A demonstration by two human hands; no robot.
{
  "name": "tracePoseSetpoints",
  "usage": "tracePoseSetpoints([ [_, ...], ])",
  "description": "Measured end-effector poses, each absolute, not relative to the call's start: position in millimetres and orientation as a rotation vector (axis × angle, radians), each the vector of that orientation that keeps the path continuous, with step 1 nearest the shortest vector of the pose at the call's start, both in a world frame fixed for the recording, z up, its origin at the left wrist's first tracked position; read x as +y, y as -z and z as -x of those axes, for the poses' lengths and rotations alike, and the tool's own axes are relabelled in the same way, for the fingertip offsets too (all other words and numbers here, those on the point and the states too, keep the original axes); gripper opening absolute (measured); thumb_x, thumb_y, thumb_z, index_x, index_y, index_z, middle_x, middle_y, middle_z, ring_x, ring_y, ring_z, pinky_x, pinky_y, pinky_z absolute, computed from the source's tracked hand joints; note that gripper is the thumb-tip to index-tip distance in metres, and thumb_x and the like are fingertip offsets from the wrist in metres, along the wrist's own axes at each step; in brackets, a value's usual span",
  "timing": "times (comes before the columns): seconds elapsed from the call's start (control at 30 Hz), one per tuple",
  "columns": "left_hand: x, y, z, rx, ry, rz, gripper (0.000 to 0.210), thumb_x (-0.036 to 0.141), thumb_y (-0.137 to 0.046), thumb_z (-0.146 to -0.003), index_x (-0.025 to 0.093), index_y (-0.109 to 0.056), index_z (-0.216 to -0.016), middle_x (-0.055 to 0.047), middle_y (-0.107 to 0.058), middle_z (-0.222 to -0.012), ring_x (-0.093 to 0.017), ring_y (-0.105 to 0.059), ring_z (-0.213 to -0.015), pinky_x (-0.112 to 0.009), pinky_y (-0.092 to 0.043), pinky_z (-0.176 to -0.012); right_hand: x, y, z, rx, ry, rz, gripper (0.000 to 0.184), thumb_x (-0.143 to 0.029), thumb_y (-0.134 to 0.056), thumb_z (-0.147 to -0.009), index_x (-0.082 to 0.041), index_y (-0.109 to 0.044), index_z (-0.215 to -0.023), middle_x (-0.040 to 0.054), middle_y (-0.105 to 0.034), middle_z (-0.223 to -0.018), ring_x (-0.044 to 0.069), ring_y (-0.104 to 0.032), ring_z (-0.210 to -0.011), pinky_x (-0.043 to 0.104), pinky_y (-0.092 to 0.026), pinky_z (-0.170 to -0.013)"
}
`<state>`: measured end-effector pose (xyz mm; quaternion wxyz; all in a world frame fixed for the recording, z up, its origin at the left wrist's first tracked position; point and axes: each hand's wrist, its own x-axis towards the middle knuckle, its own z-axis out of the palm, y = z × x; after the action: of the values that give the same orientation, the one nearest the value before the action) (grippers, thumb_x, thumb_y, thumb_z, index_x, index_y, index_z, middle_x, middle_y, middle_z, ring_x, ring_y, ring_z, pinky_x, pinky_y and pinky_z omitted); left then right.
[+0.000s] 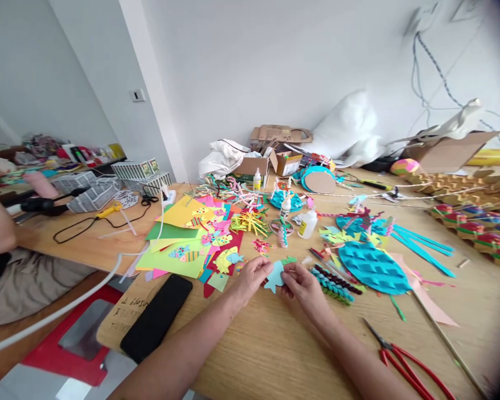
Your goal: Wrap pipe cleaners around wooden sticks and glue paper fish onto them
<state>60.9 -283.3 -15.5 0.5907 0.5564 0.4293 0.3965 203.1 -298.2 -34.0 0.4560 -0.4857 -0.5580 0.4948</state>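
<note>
Wooden tabletop (250,344), crowded toward the white wall (216,72). Risk noted: the light-blue paper cutout (275,276), held low over the table between my hands, could crease or tear should they pull against each other. Sweeping my right forearm (337,336) outward could knock the red-handled scissors (384,343) lying beside it. Grip: fingers closed, my left hand (256,275) pinching the cutout's left edge, my right hand (302,282) its right edge.
</note>
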Motion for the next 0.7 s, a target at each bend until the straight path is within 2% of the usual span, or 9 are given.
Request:
tracePoseSetpoints([
  [0.13, -284, 16, -62, 1.085, -0.911, -1.567, 0.005, 0.017, -0.050, -0.071, 0.014, -0.055, -0.069, 0.004, -0.049, -0.059, -0.009, -0.044, -0.056, -0.020, -0.036, -0.054, -297, 26, -212, -1.599, -1.084, 1.274, 0.015, -0.035, -0.044, -0.075, -0.020, -0.046, -0.074, -0.0028, -0.056, -0.054, 0.012, -0.052, -0.045, 0.023, -0.038, -0.044],
  [0.23, -284, 15, -59, 1.096, -1.180, -1.805, 0.011, 0.010, -0.048, -0.071, 0.016, -0.057, -0.073, 0.000, -0.054, -0.067, -0.013, -0.050, -0.067, -0.024, -0.040, -0.065, -300, 8, -227, -1.776, -0.834, 1.372, 0.013, -0.031, -0.042, -0.078, -0.020, -0.048, -0.079, 0.0004, -0.059, -0.066, 0.013, -0.055, -0.052, 0.025, -0.042, -0.051],
  [0.33, -286, 13, -55, 0.997, -1.519, -2.018, 0.022, 0.001, -0.045, -0.069, 0.018, -0.059, -0.073, -0.003, -0.054, -0.082, -0.015, -0.051, -0.081, -0.028, -0.041, -0.074, -309, -12, -240, -1.871, -0.645, 1.440, 0.012, -0.029, -0.039, -0.080, -0.020, -0.048, -0.079, 0.0012, -0.059, -0.066, 0.013, -0.055, -0.055, 0.025, -0.042, -0.052],
  [0.4, -288, 11, -52, 0.955, -1.622, -2.091, 0.027, -0.003, -0.045, -0.067, 0.019, -0.060, -0.071, -0.004, -0.051, -0.090, -0.015, -0.050, -0.088, -0.029, -0.041, -0.077, -318, -19, -241, -1.906, -0.609, 1.459, 0.012, -0.027, -0.039, -0.081, -0.020, -0.049, -0.079, 0.0008, -0.058, -0.065, 0.013, -0.055, -0.056, 0.025, -0.042, -0.052],
  [0.53, -287, 13, -48, 0.930, -1.640, -2.014, 0.030, -0.005, -0.046, -0.067, 0.020, -0.061, -0.069, -0.003, -0.047, -0.095, -0.014, -0.048, -0.091, -0.028, -0.039, -0.079, -332, -16, -228, -1.901, -0.652, 1.450, 0.013, -0.025, -0.037, -0.082, -0.020, -0.049, -0.080, -0.0001, -0.057, -0.063, 0.012, -0.055, -0.056, 0.023, -0.041, -0.052],
  [0.7, -283, 22, -47, 0.846, -1.544, -1.640, 0.025, -0.001, -0.049, -0.068, 0.020, -0.062, -0.071, -0.003, -0.047, -0.093, -0.015, -0.049, -0.090, -0.025, -0.042, -0.074, -333, -7, -212, -1.801, -0.701, 1.418, 0.010, -0.019, -0.039, -0.080, -0.019, -0.048, -0.083, -0.0005, -0.058, -0.068, 0.010, -0.057, -0.054, 0.021, -0.042, -0.051],
])
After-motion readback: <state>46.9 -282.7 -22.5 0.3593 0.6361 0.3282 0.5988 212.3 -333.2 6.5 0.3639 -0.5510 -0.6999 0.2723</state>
